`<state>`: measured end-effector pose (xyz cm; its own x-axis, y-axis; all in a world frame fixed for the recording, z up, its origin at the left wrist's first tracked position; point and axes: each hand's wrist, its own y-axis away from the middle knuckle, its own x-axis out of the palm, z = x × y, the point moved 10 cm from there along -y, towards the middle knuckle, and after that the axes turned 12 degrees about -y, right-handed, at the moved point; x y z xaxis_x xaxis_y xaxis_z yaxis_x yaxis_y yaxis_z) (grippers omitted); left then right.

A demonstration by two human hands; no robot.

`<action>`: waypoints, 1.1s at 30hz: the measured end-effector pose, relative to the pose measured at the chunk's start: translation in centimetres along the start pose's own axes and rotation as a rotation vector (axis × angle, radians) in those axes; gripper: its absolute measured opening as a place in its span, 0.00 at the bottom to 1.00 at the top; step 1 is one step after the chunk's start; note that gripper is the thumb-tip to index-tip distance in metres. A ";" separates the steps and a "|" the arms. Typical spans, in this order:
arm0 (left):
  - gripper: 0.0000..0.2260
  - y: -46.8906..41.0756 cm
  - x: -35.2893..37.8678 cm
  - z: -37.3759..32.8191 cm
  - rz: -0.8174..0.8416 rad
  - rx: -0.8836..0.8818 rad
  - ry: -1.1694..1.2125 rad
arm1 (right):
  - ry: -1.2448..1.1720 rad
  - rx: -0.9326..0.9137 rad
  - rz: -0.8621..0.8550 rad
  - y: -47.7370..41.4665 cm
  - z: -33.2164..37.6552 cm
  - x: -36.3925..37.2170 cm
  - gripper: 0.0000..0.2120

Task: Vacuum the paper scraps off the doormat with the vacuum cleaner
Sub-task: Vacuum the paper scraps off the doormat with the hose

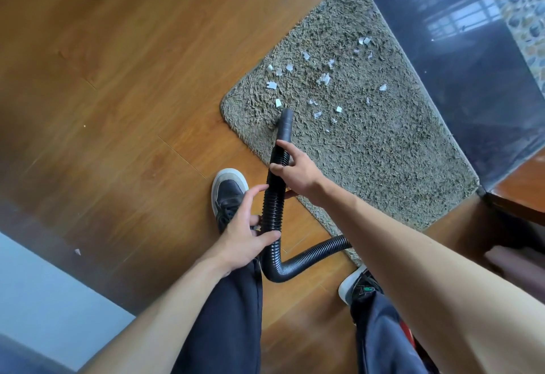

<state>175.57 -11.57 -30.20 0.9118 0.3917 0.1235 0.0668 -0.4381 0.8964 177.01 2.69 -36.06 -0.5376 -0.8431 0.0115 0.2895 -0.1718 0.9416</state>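
A shaggy grey-green doormat [368, 143] lies on the wooden floor. Several white paper scraps [323, 78] are scattered over its far half. A black ribbed vacuum hose [272, 205] runs up from below, and its smooth nozzle [285, 124] points at the mat just short of the nearest scrap [278, 103]. My right hand [295, 167] grips the hose close behind the nozzle. My left hand [247, 226] holds the hose lower down, with thumb and fingers curled loosely round it. The vacuum cleaner's body is out of view.
My left shoe [227, 193] stands on the wood beside the mat, my right shoe [354, 285] at the mat's near corner. A dark glossy threshold [460, 58] borders the mat's far side. One stray scrap [77, 252] lies on the floor at left.
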 end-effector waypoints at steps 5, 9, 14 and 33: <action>0.36 -0.1 0.2 -0.3 -0.014 -0.001 -0.034 | 0.003 -0.012 -0.029 -0.1 -0.3 -0.6 0.31; 0.36 -0.1 -0.4 -0.2 -0.049 -0.023 -0.008 | 0.200 -0.140 -0.078 -0.1 1.7 0.4 0.33; 0.34 -0.4 -1.4 -0.2 -0.104 -0.047 0.063 | 0.274 -0.194 -0.053 -1.2 3.6 1.5 0.32; 0.34 -2.7 -3.4 -3.2 -0.113 0.001 0.081 | 0.242 -0.202 -0.041 -3.4 7.4 1.5 0.36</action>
<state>170.95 -9.15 -31.67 0.8629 0.5022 0.0560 0.1672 -0.3884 0.9062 169.34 5.80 -36.77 -0.3546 -0.9262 -0.1283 0.4362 -0.2852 0.8534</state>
